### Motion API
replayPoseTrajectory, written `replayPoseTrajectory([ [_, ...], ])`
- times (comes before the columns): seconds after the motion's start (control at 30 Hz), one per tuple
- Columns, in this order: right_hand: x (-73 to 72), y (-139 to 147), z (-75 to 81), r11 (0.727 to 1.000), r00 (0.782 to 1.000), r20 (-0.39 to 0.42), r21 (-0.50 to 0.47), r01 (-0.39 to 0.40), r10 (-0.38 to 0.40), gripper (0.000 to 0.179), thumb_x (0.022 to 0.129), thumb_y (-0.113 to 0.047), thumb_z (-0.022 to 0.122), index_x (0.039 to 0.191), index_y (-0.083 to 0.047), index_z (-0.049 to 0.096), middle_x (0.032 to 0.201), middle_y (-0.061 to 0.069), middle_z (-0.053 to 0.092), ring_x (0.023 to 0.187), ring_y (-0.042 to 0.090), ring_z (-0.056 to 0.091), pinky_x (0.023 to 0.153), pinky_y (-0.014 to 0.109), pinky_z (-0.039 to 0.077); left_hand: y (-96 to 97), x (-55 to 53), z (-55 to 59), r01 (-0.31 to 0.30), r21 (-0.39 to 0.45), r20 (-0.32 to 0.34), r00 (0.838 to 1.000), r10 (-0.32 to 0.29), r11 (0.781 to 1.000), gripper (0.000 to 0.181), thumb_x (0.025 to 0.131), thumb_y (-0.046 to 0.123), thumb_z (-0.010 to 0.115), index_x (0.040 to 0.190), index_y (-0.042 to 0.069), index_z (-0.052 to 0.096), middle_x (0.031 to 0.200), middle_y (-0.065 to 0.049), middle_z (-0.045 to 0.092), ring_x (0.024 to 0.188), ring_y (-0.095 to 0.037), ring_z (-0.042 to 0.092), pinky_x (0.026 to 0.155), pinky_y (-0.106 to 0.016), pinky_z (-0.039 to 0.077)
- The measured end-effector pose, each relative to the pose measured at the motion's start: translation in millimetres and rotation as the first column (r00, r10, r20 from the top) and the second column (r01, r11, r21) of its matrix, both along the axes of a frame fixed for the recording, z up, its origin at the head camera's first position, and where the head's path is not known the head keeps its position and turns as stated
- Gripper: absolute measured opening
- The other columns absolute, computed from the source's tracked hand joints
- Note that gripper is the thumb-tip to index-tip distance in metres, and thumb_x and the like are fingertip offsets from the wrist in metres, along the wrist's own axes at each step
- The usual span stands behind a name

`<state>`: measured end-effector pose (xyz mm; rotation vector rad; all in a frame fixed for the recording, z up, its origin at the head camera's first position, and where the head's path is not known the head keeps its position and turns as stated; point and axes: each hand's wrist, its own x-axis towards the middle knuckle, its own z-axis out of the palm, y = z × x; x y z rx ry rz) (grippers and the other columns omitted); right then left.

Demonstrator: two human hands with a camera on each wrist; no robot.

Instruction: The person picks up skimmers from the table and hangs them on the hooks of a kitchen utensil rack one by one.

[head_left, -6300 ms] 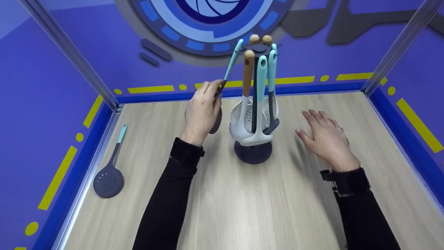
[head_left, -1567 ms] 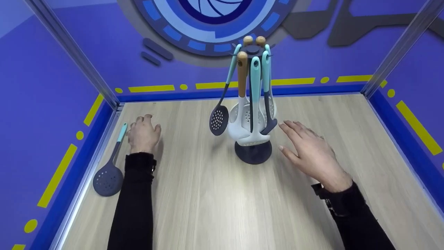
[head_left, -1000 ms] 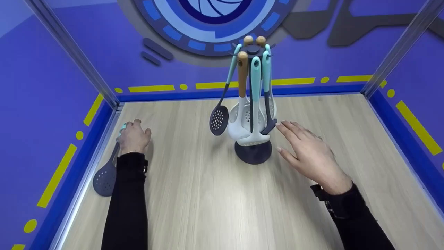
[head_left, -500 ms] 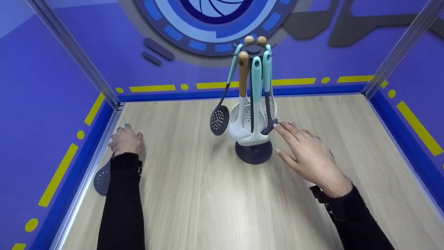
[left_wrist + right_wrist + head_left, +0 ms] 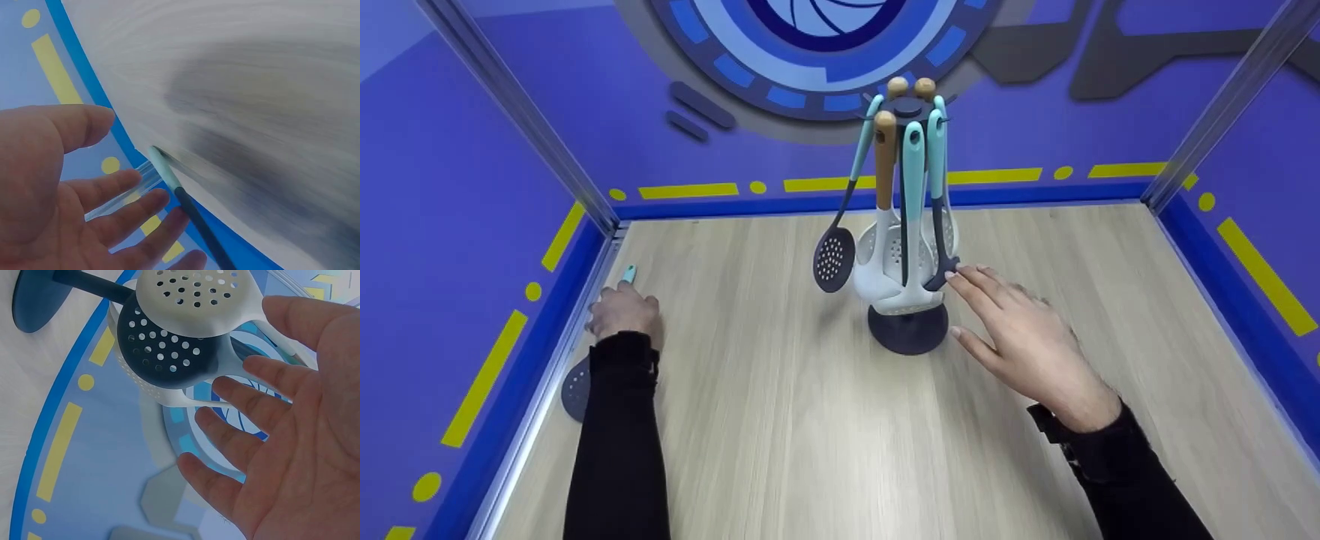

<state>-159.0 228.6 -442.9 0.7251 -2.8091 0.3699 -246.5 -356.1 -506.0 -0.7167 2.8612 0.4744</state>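
My left hand [image 5: 624, 311] hovers over a dark perforated skimmer [image 5: 575, 390] lying along the left side of the table, covering its middle. In the left wrist view its fingers are spread and loosely bent, with fingertips right at the neck below the turquoise handle [image 5: 166, 170]; the thumb stands apart. My right hand [image 5: 1024, 341] has straight fingers, tips close to a dark utensil head [image 5: 942, 273] on the utensil stand [image 5: 907, 335]. In the right wrist view a dark perforated skimmer [image 5: 160, 354] and a white perforated utensil [image 5: 194, 298] hang just beyond its open palm.
From the stand hang several utensils with turquoise or wooden handles, including a dark skimmer [image 5: 834, 260] on its left and a white ladle [image 5: 874, 283] in front. Purple panels [image 5: 442, 247] and metal frame rails [image 5: 521, 127] border the wooden table [image 5: 810, 450].
The left hand let go of the dark skimmer at the stand, moved left over the lying skimmer, then slid down along it. The right hand has come left, closer to the stand.
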Motion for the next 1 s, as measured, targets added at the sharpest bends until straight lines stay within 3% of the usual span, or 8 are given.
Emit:
replayPoseTrajectory([
  [0.37, -0.3, -1.2, -0.4, 1.000, 1.000, -0.001, 0.000, -0.009, 0.009, 0.073, 0.114, -0.038, 0.078, 0.177, -0.014, 0.052, 0.179, 0.019, 0.057, 0.163, 0.048, 0.059, 0.120, 0.076, 0.058, -6.8, -1.2, -5.9, -0.074, 0.042, 0.055, 0.996, 0.072, 0.996, 0.061, 0.120, 0.021, 0.043, 0.165, -0.019, 0.041, 0.158, -0.051, 0.051, 0.149, -0.070, 0.054, 0.121, -0.077, 0.056],
  [0.57, -0.7, -1.5, 0.1, 1.000, 1.000, 0.001, -0.003, -0.009, 0.009, 0.073, 0.114, -0.037, 0.079, 0.178, -0.015, 0.052, 0.179, 0.019, 0.057, 0.164, 0.047, 0.059, 0.121, 0.075, 0.058, -16.5, -3.7, -8.8, -0.030, -0.003, 0.025, 0.999, 0.030, 1.000, 0.044, 0.113, -0.002, 0.040, 0.149, -0.025, 0.054, 0.144, -0.055, 0.060, 0.137, -0.072, 0.065, 0.107, -0.073, 0.066],
  [0.73, 0.2, -2.0, 0.5, 1.000, 1.000, 0.003, -0.007, -0.014, 0.014, 0.073, 0.114, -0.037, 0.078, 0.179, -0.016, 0.051, 0.180, 0.019, 0.057, 0.164, 0.047, 0.058, 0.123, 0.075, 0.056, -20.8, -1.4, -5.7, 0.018, -0.029, 0.039, 0.999, -0.016, 0.999, 0.041, 0.114, -0.006, 0.041, 0.144, -0.027, 0.058, 0.138, -0.055, 0.064, 0.131, -0.069, 0.070, 0.102, -0.070, 0.069],
  [1.0, -1.8, -3.4, -0.7, 0.999, 1.000, 0.007, -0.023, -0.031, 0.031, 0.072, 0.115, -0.038, 0.077, 0.178, -0.014, 0.052, 0.182, 0.015, 0.055, 0.167, 0.045, 0.056, 0.127, 0.073, 0.054, -18.2, 6.0, -2.2, 0.024, -0.047, -0.018, 1.000, -0.025, 0.999, 0.036, 0.111, -0.009, 0.043, 0.132, -0.029, 0.065, 0.128, -0.054, 0.070, 0.119, -0.066, 0.077, 0.091, -0.069, 0.071],
])
